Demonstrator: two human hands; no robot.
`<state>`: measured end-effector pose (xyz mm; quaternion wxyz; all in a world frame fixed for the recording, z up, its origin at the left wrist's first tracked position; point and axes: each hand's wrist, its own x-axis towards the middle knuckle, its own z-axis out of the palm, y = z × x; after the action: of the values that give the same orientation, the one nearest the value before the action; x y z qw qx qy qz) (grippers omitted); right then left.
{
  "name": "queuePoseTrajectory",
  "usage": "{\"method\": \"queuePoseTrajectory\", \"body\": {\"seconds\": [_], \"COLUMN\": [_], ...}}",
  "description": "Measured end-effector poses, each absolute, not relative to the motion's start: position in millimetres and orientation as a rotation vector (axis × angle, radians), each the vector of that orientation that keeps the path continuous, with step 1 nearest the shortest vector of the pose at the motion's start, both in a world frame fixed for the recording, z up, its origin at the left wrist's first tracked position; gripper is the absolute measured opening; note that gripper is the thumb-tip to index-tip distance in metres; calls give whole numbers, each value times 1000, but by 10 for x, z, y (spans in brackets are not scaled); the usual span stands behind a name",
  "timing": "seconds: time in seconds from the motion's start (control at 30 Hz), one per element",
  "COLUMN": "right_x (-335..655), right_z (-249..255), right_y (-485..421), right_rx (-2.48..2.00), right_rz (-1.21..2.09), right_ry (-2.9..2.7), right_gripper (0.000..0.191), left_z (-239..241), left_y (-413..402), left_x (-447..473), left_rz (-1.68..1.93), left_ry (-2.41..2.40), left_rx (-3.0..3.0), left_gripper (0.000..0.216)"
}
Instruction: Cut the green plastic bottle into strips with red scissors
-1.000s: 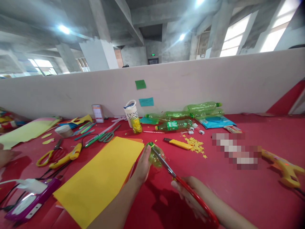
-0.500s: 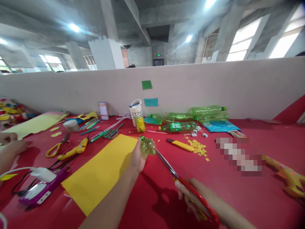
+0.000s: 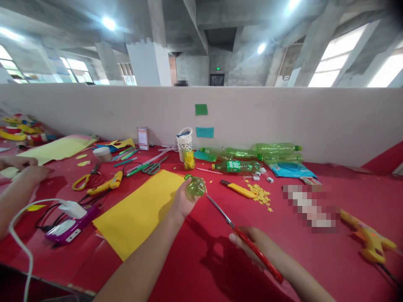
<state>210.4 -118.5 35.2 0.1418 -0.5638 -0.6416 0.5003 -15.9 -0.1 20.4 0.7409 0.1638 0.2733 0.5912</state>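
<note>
My left hand (image 3: 185, 199) is closed around a cut-off green plastic bottle top (image 3: 195, 187), its green cap pointing up and to the left. In my right hand (image 3: 256, 247) is a pair of scissors (image 3: 231, 224) with red handles. The blade tips reach the lower right edge of the bottle piece; whether they touch it I cannot tell. Beneath my left wrist lies a yellow sheet (image 3: 135, 218). Past the scissors are a yellow box cutter (image 3: 238, 189) and a heap of small yellow paper stars (image 3: 260, 196).
Several green bottles (image 3: 277, 148) lie against the partition, near a white cup (image 3: 184, 144). At right is a yellow glue gun (image 3: 367, 235); another glue gun (image 3: 107, 183) lies left beside yellow-handled scissors (image 3: 86, 178). A purple power strip (image 3: 71, 224) has cables. Another person's hands (image 3: 30, 167) are far left.
The view has shifted slightly. The scissors have turned, with their handles closer together, and the bottle top has tilted a little in my left hand. The other person's hands have moved further into view.
</note>
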Motion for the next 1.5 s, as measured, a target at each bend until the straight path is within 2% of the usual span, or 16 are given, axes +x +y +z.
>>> {"method": "queuePoseTrajectory", "body": {"seconds": [0.47,0.77,0.97,1.23,1.5], "right_x": [2137,2159,2173,2187,2168], "right_z": [439,548,381,362,462], "right_y": [-1141,-1132,-1149,-1128,-1128], "right_rx": [-1672,-1598,-1559,-1456,-1488], "right_rz": [1667,1637,1641,1694,1726], "right_ry": [-1674,-1791,-1688,-1455,-1538], "right_gripper": [50,53,51,52,53], "left_z": [175,155,121,123,138], "left_y": [16,-58,-53,-87,-67], "left_x": [-162,-78,-101,-84,-97], "left_rz": [1266,1196,1246,1242,1272], "left_ry": [592,594,603,566,610], "left_rx": [313,363,474,634,625], "left_gripper": [19,20,15,20,21]}}
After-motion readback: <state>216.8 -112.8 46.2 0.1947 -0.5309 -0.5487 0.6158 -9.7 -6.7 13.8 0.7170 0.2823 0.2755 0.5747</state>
